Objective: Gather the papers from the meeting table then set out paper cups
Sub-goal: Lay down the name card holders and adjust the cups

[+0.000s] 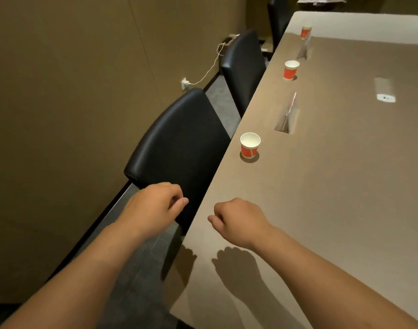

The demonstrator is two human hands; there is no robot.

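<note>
- Head view, the only one: I'm standing at the long side of the meeting table (pixel 333 186), looking down its edge.
- My left hand (pixel 153 205) is hovering over the back of the near chair (pixel 179 143), off the table's edge; fingers loosely curled, holding nothing.
- My right hand (pixel 238 219) is hanging just above the tabletop near the edge; fingers also curled in, nothing between them. Hands are apart, neither touching anything.
- No papers are showing on the stretch of table in view, so I'm judging the gathering part finished here.
- Cups are going out in a row along this edge: near cup (pixel 250 146) by the near chair, middle cup (pixel 291 70) by the second chair (pixel 244 67), far cup (pixel 306 32) at the table's far end, partly washed out by glare.
- All three are standing upright, mouths up, each set a little in from the edge.
- Two clear tent-shaped stands, near one (pixel 288 115) and far one (pixel 305 49), are sitting between the cups.
- I'm carrying no cups, so I'm judging the next move needs a fresh supply; none is visible.
- To do it well: I'm matching the existing line, one cup per seat, same setback from the edge, set down upright and clear of the stands.
</note>
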